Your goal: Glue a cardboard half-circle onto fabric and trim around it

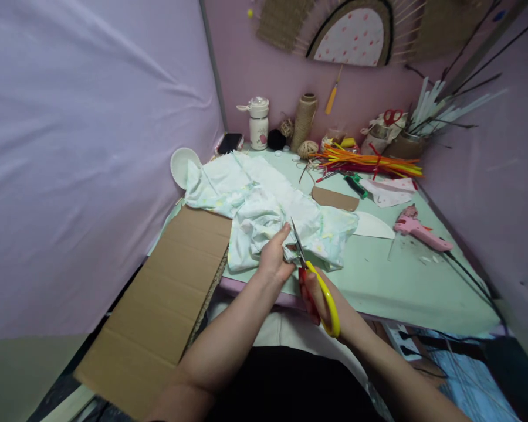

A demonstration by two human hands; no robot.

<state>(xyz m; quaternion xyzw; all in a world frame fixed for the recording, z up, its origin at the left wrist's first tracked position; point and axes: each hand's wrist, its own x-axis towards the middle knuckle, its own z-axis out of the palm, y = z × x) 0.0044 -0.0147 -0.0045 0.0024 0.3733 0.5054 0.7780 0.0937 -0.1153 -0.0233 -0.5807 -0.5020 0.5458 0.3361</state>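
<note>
While our left hand [273, 253] grasps a bunched edge of the cloth [264, 196], its thumb pointing away from us, our right hand [317, 292] is wrapped around the handles of the scissors [307, 265], one red and one yellow. From the head view, we see the blades rising just beside our left thumb, at the near part of the cloth; we cannot tell exactly how much fabric lies between them.

The cloth is on the table [405, 284], spreading ahead of our grip and out to both sides. It is thin-looking and pale, nearly white across the far stretch, with soft mint and bluish patches and small yellow marks nearer to us. Around our left fingers we see it crumpled into tight folds, while farther off it lies flatter, creased, with an uneven far edge.

Left of our grip, the cloth meets the top end of a long piece of brown cardboard [167, 305]. Right of our grip, a white curved piece [372, 225] sits against the cloth's edge, and well beyond it we see a pink glue gun [425, 231].
</note>
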